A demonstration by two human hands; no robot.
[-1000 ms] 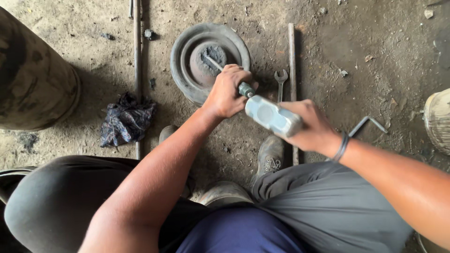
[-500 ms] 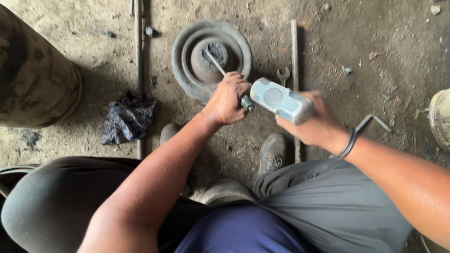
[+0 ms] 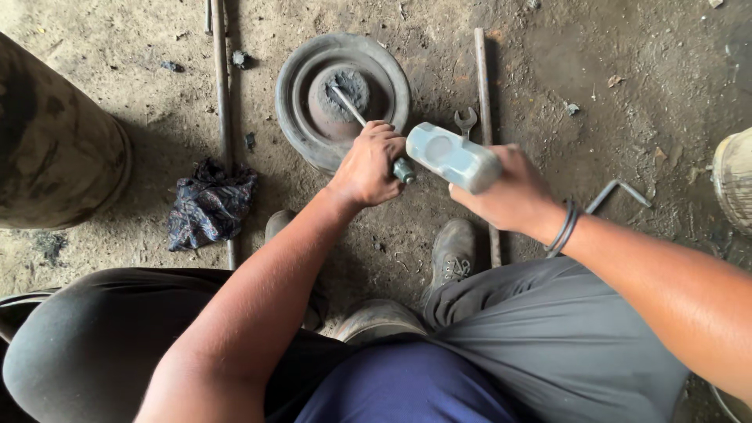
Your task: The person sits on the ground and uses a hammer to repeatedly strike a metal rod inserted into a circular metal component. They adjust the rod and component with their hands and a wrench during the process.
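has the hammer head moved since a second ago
Yes. The hammer head has risen in the picture and shifted left toward the round metal disc; it now sits beside the small spanner on the ground, right against the screwdriver's handle end.

I had only the head view, looking steeply down at close range onto the dirt floor [image 3: 611, 86], my knees low in frame, the wheel [image 3: 342, 98] just beyond the fingers [image 3: 381, 135].
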